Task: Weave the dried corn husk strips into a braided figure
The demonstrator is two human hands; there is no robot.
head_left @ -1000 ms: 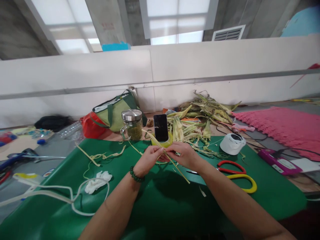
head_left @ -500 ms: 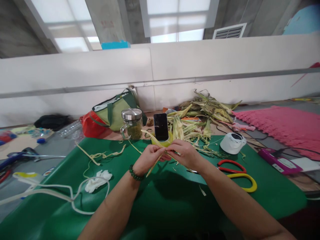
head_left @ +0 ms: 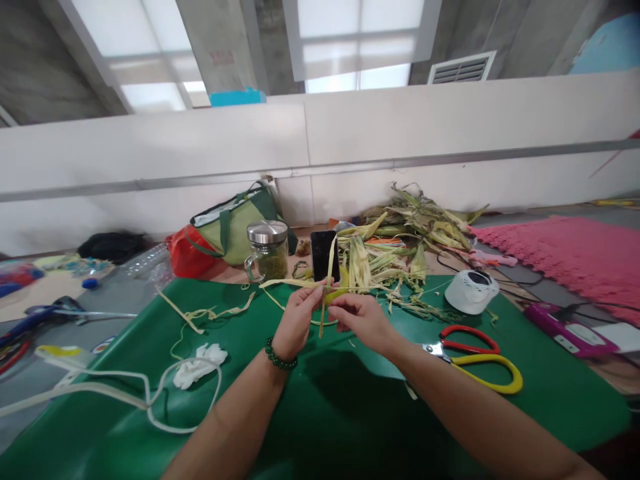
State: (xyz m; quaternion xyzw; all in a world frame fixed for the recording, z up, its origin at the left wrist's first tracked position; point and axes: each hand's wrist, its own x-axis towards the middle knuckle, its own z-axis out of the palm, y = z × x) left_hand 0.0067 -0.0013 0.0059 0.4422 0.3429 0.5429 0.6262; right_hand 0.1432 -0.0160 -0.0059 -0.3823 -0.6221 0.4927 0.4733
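My left hand, with a green bead bracelet at its wrist, pinches crossed corn husk strips between thumb and fingers. One strip stands upright, and a pale one juts out to the left. My right hand is curled with its fingertips together at the lower part of the strips; the exact grip is partly hidden. Just behind the hands, a phone leans upright by a yellow round holder. Scissors with red and yellow handles lie beside my right forearm, which partly covers their blades.
Corn husks are heaped at the back. A glass jar and green bag stand behind left. White cable and crumpled tissue lie left on the green mat. A white roll and purple power strip sit right.
The strips have turned from lying diagonally to a cross, one upright and one pointing left. My right hand has moved slightly down and away from my left. The view has shifted a little.
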